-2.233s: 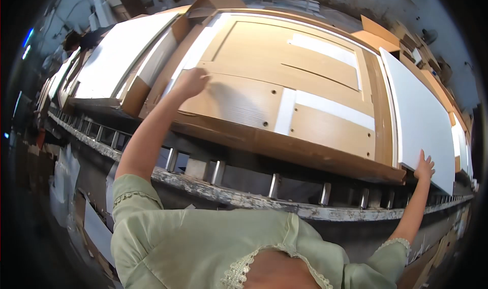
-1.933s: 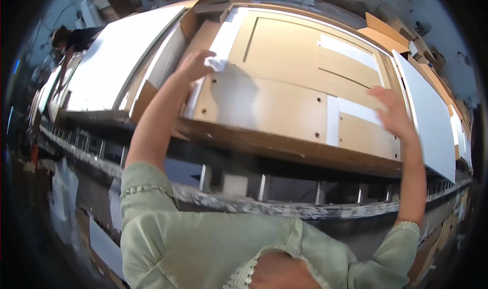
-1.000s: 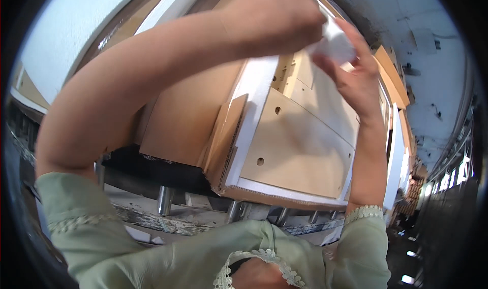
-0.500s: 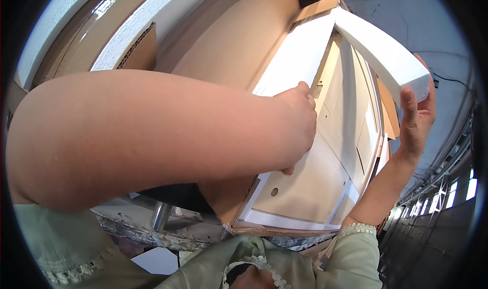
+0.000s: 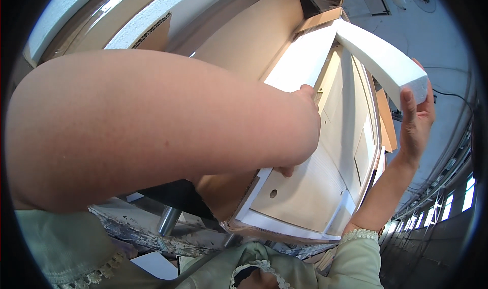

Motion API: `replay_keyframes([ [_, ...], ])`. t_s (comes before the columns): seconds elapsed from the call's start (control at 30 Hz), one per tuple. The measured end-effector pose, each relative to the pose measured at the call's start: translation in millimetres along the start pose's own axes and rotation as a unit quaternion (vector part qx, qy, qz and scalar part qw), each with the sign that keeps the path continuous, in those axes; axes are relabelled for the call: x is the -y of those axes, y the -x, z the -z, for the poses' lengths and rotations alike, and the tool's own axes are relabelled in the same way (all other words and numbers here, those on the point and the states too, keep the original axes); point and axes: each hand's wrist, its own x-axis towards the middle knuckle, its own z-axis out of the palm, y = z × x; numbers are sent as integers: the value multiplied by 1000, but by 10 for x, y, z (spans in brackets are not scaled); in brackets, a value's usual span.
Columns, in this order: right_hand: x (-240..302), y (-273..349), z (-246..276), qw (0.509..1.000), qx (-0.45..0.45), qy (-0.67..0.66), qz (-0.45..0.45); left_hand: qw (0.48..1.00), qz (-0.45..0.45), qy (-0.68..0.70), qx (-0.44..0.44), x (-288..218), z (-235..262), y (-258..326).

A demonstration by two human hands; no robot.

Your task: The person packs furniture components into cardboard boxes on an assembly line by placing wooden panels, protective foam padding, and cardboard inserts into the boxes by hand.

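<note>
A cardboard box holds pale wood-coloured panels with small round holes. Along its left inner side lies a long white foam strip. Across that strip's inner edge, my left hand is closed, with curled fingers mostly hidden behind the back of the hand. My right hand grips the near end of a white foam bar between thumb and fingers. That bar is raised above the box's right side, and its far end meets the strip at the far corner.
More white foam lengths and brown cardboard stand at the upper left. A cardboard flap sticks out on the box's right side. Below the box are a metal tube and a worn, paint-marked beam.
My view has tilted slightly, so the box sits a little lower in it. My left forearm has shifted slightly up and inward. The right hand still holds the foam bar.
</note>
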Motion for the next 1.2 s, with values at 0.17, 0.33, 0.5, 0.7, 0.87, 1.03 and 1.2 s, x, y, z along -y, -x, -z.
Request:
replay_keyframes([
  [0.17,92,-5,-36,999,-10,-38,-12,999,7,45,11,66,281,195],
  [0.33,246,-32,-317,993,38,-112,-10,996,76,37,-39,76,-91,202],
  [0.5,332,-47,-336,994,21,-104,-5,992,97,58,-52,97,26,283],
  [0.7,354,-140,-342,989,56,-135,29,973,92,111,-179,143,-248,501],
  [0.87,380,-272,-413,989,62,-125,48,965,165,138,-151,46,-201,658],
  [1.03,431,-482,-520,988,93,-81,95,945,299,123,-60,-48,-67,730],
  [1.2,105,-657,-484,981,83,-165,54,901,360,180,-162,-17,-244,693],
])
